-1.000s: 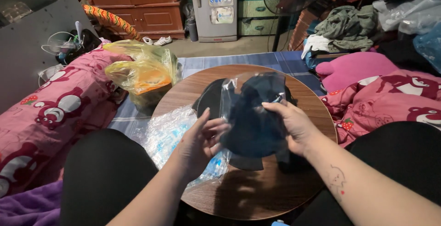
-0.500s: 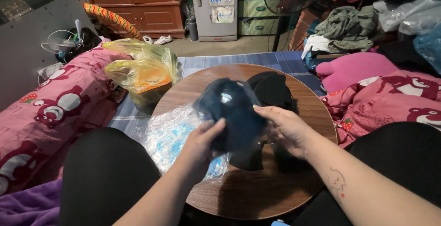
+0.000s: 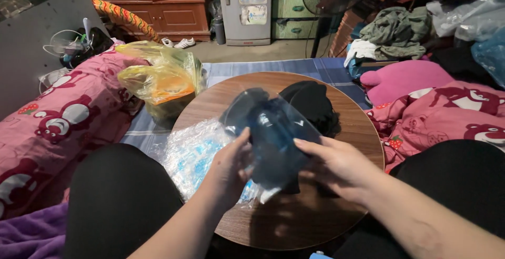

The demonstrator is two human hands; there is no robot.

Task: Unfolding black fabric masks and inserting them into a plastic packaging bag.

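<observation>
Both hands hold a clear plastic bag with a dark blue garment inside (image 3: pixel 271 130) above a round wooden table (image 3: pixel 326 211). My left hand (image 3: pixel 231 167) grips the bag's left lower side, thumb on top. My right hand (image 3: pixel 336 164) holds its right side with fingers spread on the plastic. Behind the bag a pile of black cloth (image 3: pixel 313 106) lies on the table. A heap of clear plastic bags with light blue print (image 3: pixel 194 156) rests on the table's left edge, under my left hand.
A yellow plastic bag (image 3: pixel 158 80) stands on the blue mat left of the table. Pink printed bedding (image 3: pixel 58 127) lies left and right. My black-clad knees flank the table. A wooden cabinet, a small fridge, a fan and heaped clothes stand at the back.
The bagged garment has been turned and tilted toward the left. The black cloth pile behind it now shows more. Both hands have shifted lower on the bag.
</observation>
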